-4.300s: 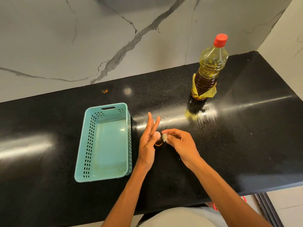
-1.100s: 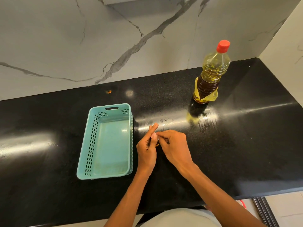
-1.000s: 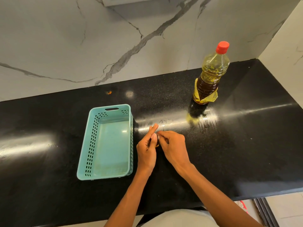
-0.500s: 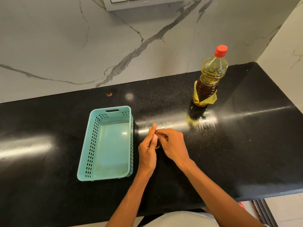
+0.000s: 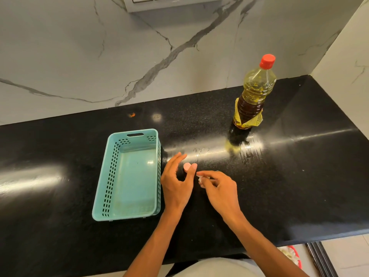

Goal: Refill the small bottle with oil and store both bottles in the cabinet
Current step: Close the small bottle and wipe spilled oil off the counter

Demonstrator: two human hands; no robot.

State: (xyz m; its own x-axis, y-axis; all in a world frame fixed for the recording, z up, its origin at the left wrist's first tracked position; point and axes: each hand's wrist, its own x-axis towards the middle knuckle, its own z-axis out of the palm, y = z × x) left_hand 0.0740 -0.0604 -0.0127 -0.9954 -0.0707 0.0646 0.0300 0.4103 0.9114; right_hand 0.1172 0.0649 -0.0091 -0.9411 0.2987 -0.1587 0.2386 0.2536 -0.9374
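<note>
the left hand [image 5: 175,184] lies loosely spread, thumb tip touching the pink top of the small bottle [image 5: 187,166], whose dark body is hard to make out against the black counter [image 5: 299,176]. just right of it, apart, the right hand [image 5: 219,189] pinches a small white piece [image 5: 200,178] between thumb and fingertips. a teal basket [image 5: 111,166] sits just left of the hands, and the big oil bottle [image 5: 251,96] with its red cap [image 5: 267,61] stands upright far right, near the marble wall [image 5: 79,56].
</note>
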